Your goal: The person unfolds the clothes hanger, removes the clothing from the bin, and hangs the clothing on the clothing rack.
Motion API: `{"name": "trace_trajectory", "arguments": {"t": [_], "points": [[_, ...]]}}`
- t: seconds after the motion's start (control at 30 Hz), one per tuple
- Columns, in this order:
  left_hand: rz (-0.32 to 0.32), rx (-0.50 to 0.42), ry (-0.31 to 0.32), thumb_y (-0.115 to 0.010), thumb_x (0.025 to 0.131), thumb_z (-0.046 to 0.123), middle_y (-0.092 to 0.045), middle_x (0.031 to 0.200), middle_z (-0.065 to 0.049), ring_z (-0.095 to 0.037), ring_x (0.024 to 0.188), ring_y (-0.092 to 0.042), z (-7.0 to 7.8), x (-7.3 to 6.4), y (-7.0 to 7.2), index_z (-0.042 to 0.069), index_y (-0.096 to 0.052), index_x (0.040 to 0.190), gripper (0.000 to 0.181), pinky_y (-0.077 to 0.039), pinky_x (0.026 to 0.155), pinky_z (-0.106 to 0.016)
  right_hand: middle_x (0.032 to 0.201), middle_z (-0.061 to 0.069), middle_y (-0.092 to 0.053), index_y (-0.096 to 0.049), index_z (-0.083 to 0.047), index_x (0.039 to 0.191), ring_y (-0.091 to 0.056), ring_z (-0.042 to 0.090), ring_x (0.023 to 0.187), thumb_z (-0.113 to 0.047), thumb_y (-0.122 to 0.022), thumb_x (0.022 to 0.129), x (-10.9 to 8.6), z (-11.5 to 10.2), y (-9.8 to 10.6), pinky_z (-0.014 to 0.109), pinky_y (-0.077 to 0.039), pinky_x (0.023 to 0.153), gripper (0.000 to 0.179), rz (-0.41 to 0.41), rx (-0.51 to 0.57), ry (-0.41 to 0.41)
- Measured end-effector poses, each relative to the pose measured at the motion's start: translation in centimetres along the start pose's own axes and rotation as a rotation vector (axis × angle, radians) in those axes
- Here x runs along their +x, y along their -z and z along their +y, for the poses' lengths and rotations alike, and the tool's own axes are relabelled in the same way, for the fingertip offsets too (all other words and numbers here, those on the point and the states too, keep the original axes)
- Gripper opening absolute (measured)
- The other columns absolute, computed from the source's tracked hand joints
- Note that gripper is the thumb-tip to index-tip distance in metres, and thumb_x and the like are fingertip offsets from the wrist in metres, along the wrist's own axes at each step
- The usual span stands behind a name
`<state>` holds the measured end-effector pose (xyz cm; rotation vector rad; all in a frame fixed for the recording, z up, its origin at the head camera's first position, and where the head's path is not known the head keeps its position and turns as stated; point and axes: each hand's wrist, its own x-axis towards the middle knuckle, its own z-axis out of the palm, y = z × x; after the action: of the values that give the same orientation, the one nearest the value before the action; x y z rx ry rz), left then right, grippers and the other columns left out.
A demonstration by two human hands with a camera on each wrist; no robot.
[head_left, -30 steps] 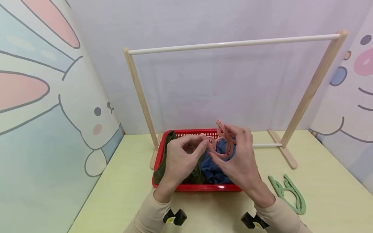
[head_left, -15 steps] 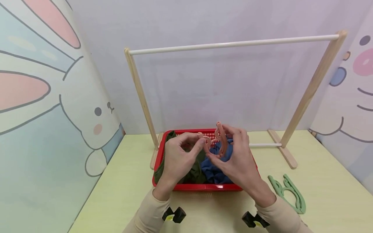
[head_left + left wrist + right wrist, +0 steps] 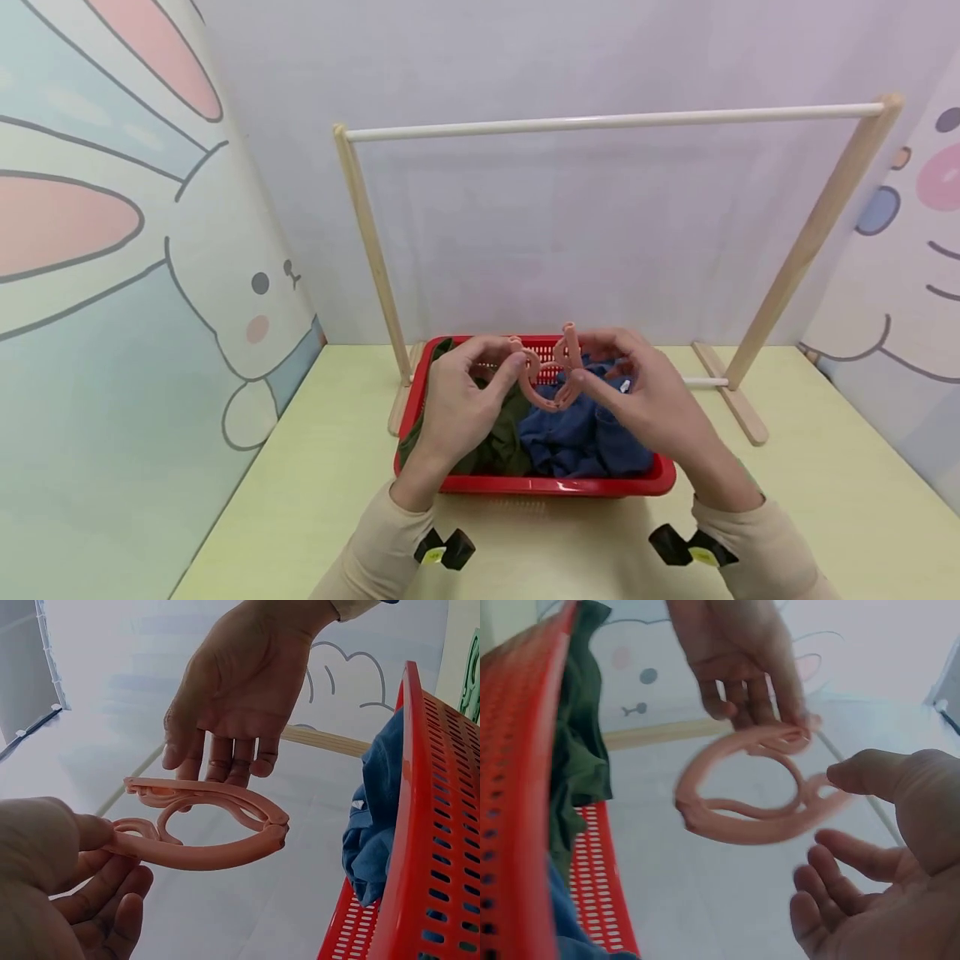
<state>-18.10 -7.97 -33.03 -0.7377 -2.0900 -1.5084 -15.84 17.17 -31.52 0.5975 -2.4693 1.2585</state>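
Note:
A pink folding clothes hanger (image 3: 546, 400), bent at its middle joint, is up over the basket. My left hand (image 3: 465, 400) pinches one end of it between thumb and index finger; the left wrist view shows that arm of the hanger (image 3: 202, 853) running out from the fingertips. My right hand (image 3: 648, 392) is at the other arm, thumb and fingers spread apart. In the right wrist view its thumb (image 3: 870, 774) overlaps the hanger's end, and I cannot tell whether it touches. Beneath both hands is a red basket (image 3: 555, 486) with dark green cloth (image 3: 506, 442) and blue cloth (image 3: 570, 442).
A wooden rack with a white top rod (image 3: 615, 122) stands behind the basket on the pale yellow table (image 3: 300, 500). Part of a green hanger (image 3: 471, 675) shows at the edge of the left wrist view. Walls with cartoon animals close both sides.
My right hand has loosened from the hanger and shifted right, its fingers spreading. The hanger's two arms have swung closer together. My left hand keeps its pinch. The head view has shifted slightly.

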Motion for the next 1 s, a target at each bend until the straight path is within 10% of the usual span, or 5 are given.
{"name": "trace_trajectory", "arguments": {"t": [0.33, 1.0], "points": [[-0.054, 0.041, -0.070, -0.080, 0.105, 0.018, -0.081, 0.109, 0.000, -0.013, 0.087, -0.071, -0.1, -0.3, -0.1, 0.010, -0.081, 0.119, 0.015, -0.063, 0.072, -0.035, 0.095, 0.006, -0.070, -0.078, -0.014, 0.125, -0.066, 0.025, 0.080, -0.017, -0.079, 0.106, 0.9, -0.7, 2.6, 0.029, -0.055, 0.068, 0.020, -0.138, 0.121, -0.041], [-0.091, 0.057, -0.070, -0.078, 0.106, 0.018, -0.081, 0.110, -0.001, -0.013, 0.090, -0.073, -0.2, 0.0, -0.1, 0.010, -0.081, 0.120, 0.016, -0.064, 0.075, -0.037, 0.099, 0.005, -0.080, -0.081, -0.012, 0.112, -0.068, 0.020, 0.075, -0.014, -0.078, 0.106, 0.8, -0.3, 2.0, 0.029, -0.057, 0.068, 0.006, -0.104, 0.150, -0.027]]}}
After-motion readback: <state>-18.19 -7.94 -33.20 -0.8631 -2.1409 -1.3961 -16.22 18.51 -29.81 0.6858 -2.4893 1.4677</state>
